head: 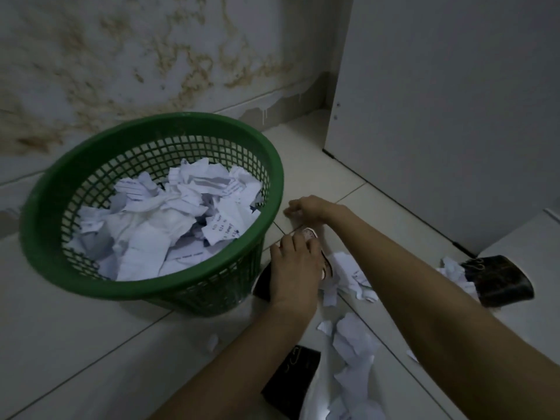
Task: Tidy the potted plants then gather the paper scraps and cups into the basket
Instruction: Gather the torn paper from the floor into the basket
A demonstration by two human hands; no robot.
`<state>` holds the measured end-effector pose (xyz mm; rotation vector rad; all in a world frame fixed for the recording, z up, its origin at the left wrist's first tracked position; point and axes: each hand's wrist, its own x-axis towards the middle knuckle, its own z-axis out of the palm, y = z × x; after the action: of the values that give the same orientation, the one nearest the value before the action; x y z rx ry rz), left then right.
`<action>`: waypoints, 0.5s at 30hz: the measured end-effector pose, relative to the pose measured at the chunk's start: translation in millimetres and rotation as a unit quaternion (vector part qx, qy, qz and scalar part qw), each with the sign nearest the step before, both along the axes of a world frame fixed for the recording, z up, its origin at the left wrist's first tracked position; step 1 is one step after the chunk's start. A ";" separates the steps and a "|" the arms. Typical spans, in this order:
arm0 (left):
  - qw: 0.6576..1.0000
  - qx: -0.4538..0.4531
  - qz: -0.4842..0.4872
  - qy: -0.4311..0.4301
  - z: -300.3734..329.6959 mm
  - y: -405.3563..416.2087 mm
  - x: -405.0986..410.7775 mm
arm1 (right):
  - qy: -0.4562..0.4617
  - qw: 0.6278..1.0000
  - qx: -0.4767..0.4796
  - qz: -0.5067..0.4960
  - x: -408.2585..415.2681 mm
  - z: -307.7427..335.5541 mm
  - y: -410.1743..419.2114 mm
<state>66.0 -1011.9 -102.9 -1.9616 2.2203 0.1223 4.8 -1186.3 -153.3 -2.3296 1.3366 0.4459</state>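
Beside the basket [212, 286] — half full of scraps [169, 219] — the left hand [295, 268] grips a cup [315, 253]; the right hand [306, 209] hovers, fingers loosely curled, holding nothing.

Basket [157, 286] stands on the floor [75, 344] at left, before the wall [121, 56], paper scraps [157, 225] piled inside. Just right of it, both hands; loose scraps [353, 338] scattered nearer, a cup [500, 280] lying far right, a cabinet [454, 101] behind.
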 end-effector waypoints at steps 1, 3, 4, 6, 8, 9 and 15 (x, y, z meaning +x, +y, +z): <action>1.000 0.004 -0.003 0.005 0.6 3.3 1.8 | -0.002 1.000 -0.008 0.000 -6.5 -0.4 5.3; 1.000 0.008 -0.005 0.015 0.8 9.1 5.6 | -0.024 0.999 -0.018 -0.019 -24.8 0.3 23.3; 1.000 0.009 -0.008 0.018 0.6 11.5 7.4 | -0.039 0.999 -0.025 -0.029 -35.0 0.2 37.1; 1.000 0.012 -0.018 0.017 0.7 15.1 10.4 | -0.059 0.997 -0.038 -0.038 -55.4 -1.8 73.2; 0.999 0.016 -0.030 0.011 1.4 17.2 10.5 | -0.052 0.998 -0.034 -0.020 -74.4 -5.7 113.0; 0.999 0.019 -0.035 0.008 1.8 17.6 9.6 | -0.053 0.998 -0.023 -0.005 -83.4 -7.4 130.3; 0.998 0.057 -0.021 0.036 9.7 12.0 2.0 | -0.139 0.984 -0.077 -0.083 -114.8 7.6 154.8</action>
<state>68.0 -999.9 -93.2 -1.8777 2.2435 0.3105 -110.0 -1031.5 -145.7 -2.2718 1.4526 -0.0370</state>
